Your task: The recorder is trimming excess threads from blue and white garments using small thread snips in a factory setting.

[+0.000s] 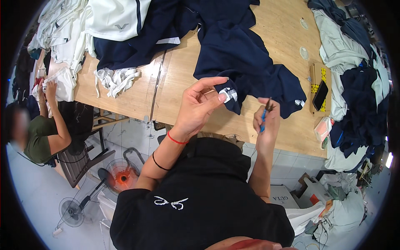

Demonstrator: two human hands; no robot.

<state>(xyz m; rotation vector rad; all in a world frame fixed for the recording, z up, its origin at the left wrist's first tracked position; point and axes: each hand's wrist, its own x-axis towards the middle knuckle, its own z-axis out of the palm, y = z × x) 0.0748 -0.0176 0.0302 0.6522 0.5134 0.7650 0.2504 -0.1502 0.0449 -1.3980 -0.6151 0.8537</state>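
Note:
My left hand (199, 106) pinches a corner of a navy garment (246, 62) where a small white label (229, 95) is sewn; thumb and forefinger grip the fabric next to the label. The garment spreads away over the wooden table (175, 79). My right hand (266, 118) is closed around small blue-handled thread snips (264, 114), held upright a little to the right of the label, not touching the fabric.
More navy and white garments (116, 25) are piled at the table's far left, another pile (354, 75) at the right with a black phone (320, 95) on a box. A seated person (39, 133) handles white cloth at the left. Fans (121, 177) stand on the floor.

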